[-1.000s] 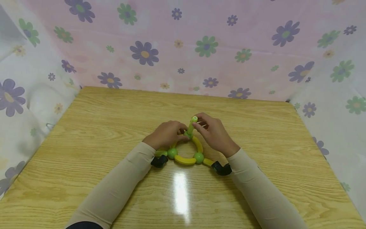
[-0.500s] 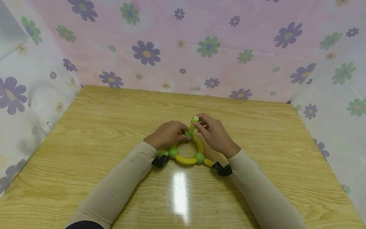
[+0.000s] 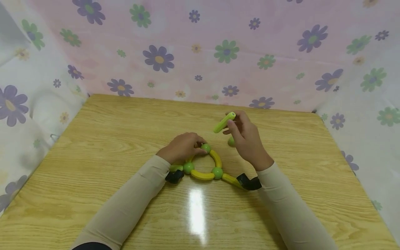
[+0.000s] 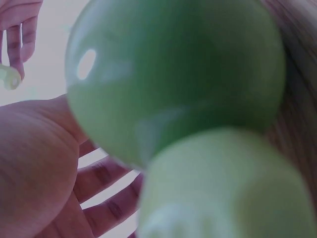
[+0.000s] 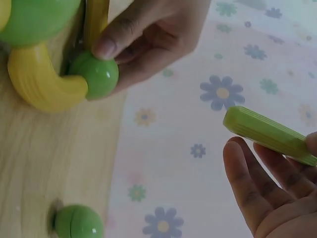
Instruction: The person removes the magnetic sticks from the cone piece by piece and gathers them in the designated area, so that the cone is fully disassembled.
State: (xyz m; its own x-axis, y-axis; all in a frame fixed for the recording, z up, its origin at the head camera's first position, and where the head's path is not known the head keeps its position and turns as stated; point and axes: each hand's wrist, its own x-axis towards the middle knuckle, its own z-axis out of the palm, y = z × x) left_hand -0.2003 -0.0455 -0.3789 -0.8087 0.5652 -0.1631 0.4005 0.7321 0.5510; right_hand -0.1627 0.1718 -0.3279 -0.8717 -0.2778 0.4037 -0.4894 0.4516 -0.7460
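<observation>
A ring of curved yellow rods (image 3: 202, 175) and green balls lies on the table. My left hand (image 3: 182, 147) pinches the ring's far green ball (image 3: 206, 148) between thumb and fingers; the right wrist view shows that thumb on the ball (image 5: 101, 77). Held up beyond the ring, my right hand (image 3: 248, 140) pinches a straight, ridged green rod (image 3: 222, 124). This rod (image 5: 267, 131) is clear of the ring, its free end pointing left in the right wrist view. Large and blurred in the left wrist view is a green ball (image 4: 173, 64) joined to a light green rod (image 4: 223, 188).
A loose green ball (image 3: 231, 141) lies on the wooden table (image 3: 125, 118), partly behind my right hand. Straight rods, one yellow (image 3: 232, 180), one light green (image 3: 176, 167), run outward from the near balls. A flowered cloth (image 3: 187, 66) hangs behind the table.
My right hand has pulled the green rod off the far ball and carried it up and to the right. My left hand stays on that ball. The loose ball has come into sight.
</observation>
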